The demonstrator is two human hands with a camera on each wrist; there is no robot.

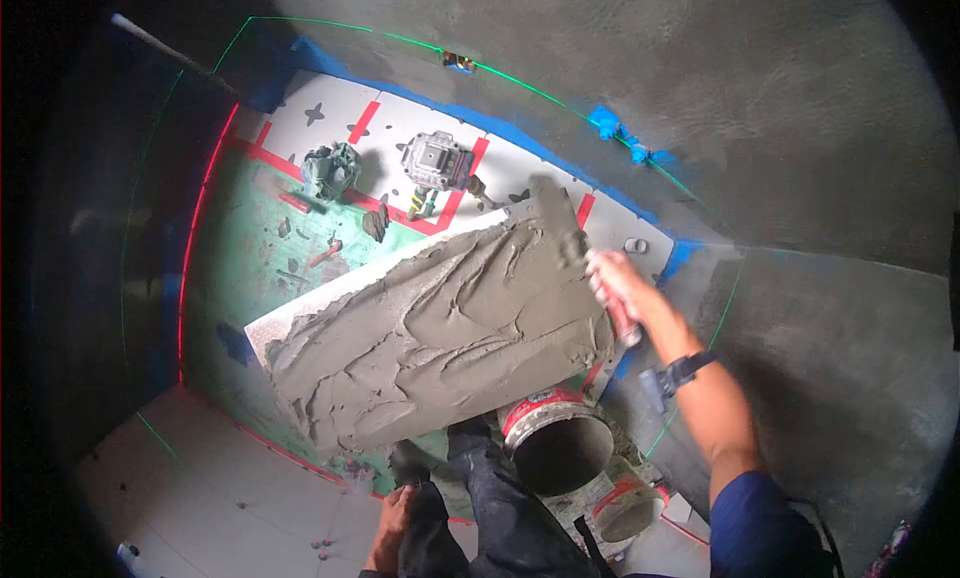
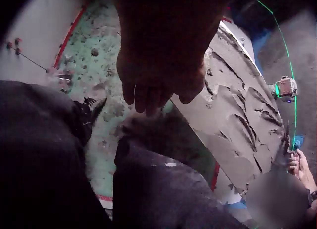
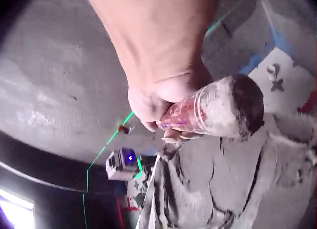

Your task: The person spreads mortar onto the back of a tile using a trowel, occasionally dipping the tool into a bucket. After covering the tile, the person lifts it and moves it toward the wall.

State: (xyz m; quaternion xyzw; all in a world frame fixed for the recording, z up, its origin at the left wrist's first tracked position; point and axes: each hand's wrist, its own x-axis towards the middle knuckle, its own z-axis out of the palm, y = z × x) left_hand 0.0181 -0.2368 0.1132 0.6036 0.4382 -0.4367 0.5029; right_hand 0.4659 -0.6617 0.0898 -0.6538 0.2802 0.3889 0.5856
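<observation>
Okay, looks like the spreading stage

Right hand [image 1: 622, 283] is wrapped round the trowel handle [image 1: 627, 328], blade at the far end of the panel [image 1: 284, 324], which sits above the green floor beside a bucket [image 1: 527, 421]. Left hand [image 2: 157, 78] hangs with loose, fairly straight fingers. Coat's [image 1: 430, 328] pretty ridgy, so I'd say the next pass calls for a steady blade angle and even pressure.

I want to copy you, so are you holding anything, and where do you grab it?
The right hand grips a trowel by its reddish handle. The left hand seems to hold nothing.
</observation>
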